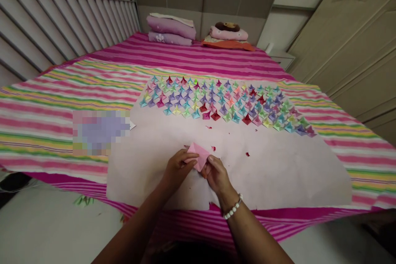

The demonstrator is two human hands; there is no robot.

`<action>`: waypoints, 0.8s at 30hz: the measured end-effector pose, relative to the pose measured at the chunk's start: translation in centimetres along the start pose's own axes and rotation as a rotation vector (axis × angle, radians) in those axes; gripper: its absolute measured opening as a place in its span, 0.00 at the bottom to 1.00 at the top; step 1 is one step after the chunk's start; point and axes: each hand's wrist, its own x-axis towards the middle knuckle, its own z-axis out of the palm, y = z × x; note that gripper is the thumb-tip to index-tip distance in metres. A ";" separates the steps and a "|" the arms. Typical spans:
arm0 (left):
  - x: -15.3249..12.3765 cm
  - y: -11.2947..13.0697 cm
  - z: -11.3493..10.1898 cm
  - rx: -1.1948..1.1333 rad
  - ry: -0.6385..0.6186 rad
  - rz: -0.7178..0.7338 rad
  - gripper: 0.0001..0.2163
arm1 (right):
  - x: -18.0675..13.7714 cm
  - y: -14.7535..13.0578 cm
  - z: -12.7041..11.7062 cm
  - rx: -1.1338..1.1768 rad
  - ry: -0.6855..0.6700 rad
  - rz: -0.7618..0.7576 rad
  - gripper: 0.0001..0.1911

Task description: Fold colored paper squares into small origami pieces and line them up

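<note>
Pink paper [198, 156], folded into a small pointed shape, is pinched between our two hands just above the near middle of a pale sheet [278, 173] spread over the striped bed cover [46, 103]. Our left hand [177, 169] closes thumb and fingers on the paper's left edge. Our right hand [216, 173], with a white bead bracelet [233, 208] at the wrist, grips its right corner. Holding it from both sides seems to keep the fold taut and steady. Across the far part of the sheet lie rows of small folded pieces [222, 101] in many colours, set close together, probably so that they are out of the hands' way. A few red scraps [247, 154] dot the sheet between those rows and the paper. Pillows [171, 29] lie well beyond the sheet's far edge.
</note>
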 end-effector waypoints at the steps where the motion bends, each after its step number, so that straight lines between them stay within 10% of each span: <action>1: 0.0 0.1 0.0 0.011 0.002 0.007 0.07 | 0.0 0.0 0.0 0.002 -0.004 -0.001 0.15; 13: -0.2 0.3 0.7 -0.379 0.050 -0.310 0.38 | -0.2 0.0 0.4 -0.044 0.081 0.028 0.11; 24: -0.2 0.2 -0.1 -0.485 0.114 -0.334 0.14 | 0.1 0.1 0.2 -0.016 0.072 0.023 0.12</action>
